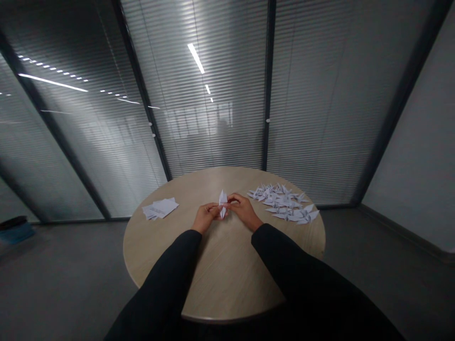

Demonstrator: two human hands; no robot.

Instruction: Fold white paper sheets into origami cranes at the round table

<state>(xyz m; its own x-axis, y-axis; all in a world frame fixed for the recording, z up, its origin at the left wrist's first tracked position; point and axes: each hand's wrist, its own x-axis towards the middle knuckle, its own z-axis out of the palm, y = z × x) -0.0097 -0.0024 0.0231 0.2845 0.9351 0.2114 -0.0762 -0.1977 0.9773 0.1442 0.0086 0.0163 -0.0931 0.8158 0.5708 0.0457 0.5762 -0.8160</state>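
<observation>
My left hand (205,218) and my right hand (243,210) meet above the middle of a round wooden table (227,270). Between their fingertips stands a folded white paper piece (222,203), narrow and pointed, pinched from both sides. Its lower tip points down toward the tabletop. To the left of my left hand lies a small stack of white paper sheets (159,208). A heap of several finished origami paper cranes (284,203) spreads out to the right of my right hand. Black sleeves cover both forearms.
The round table stands on a grey floor. Glass partitions with slatted blinds rise behind it, and a plain wall runs along the right. A blue-and-black bin (16,230) stands by the partition at the far left.
</observation>
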